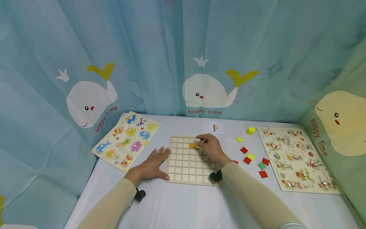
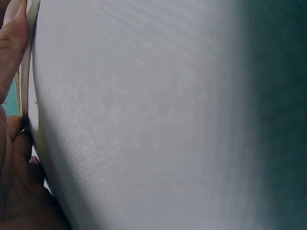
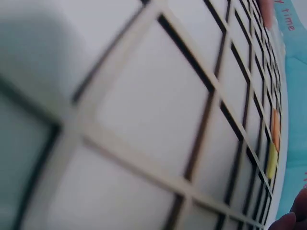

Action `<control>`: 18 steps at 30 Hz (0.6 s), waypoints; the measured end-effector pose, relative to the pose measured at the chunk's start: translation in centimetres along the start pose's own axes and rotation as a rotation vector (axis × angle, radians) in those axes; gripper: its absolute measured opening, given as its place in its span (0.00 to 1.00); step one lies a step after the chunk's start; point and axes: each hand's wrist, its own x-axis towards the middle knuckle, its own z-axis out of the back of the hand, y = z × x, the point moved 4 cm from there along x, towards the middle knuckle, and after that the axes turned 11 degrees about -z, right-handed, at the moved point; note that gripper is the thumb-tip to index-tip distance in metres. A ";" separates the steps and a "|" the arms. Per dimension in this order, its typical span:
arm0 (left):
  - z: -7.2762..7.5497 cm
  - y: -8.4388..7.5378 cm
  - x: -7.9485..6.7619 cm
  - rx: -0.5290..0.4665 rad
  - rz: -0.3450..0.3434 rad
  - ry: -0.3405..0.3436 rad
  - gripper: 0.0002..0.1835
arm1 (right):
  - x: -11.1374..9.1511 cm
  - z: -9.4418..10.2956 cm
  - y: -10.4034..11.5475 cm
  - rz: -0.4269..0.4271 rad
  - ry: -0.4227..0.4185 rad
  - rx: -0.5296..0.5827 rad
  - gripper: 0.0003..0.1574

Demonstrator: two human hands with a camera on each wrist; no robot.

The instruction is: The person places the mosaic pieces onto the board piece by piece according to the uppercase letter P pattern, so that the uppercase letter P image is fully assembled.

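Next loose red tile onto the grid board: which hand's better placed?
Likely the right hand: it's over the grid board, on the side where loose red tiles lie. The left hand is at the board's left edge, farther from them.

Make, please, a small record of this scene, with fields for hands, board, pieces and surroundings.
Left hand: spread, touching the left edge of the grid board
Right hand: over the grid board, fingertips near the yellow tile; contact unclear
On board: orange tile and yellow tile, side by side
Loose pieces: red tiles, a green tile and yellow pieces, right of the grid board
Beyond board: small printed card
Side boards: sea-animal puzzle, left; figure puzzle, right
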 end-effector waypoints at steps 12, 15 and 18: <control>0.3 -0.3 -0.1 -0.015 -0.006 0.004 0.67 | -0.7 3.9 -1.0 -0.010 -0.099 -0.042 0.22; 0.2 -0.2 -0.1 -0.010 -0.009 0.005 0.67 | -0.8 5.0 -1.9 -0.040 -0.116 -0.046 0.22; 0.1 -0.2 -0.1 -0.008 -0.010 0.007 0.67 | -0.9 6.4 -3.0 -0.075 -0.140 -0.040 0.23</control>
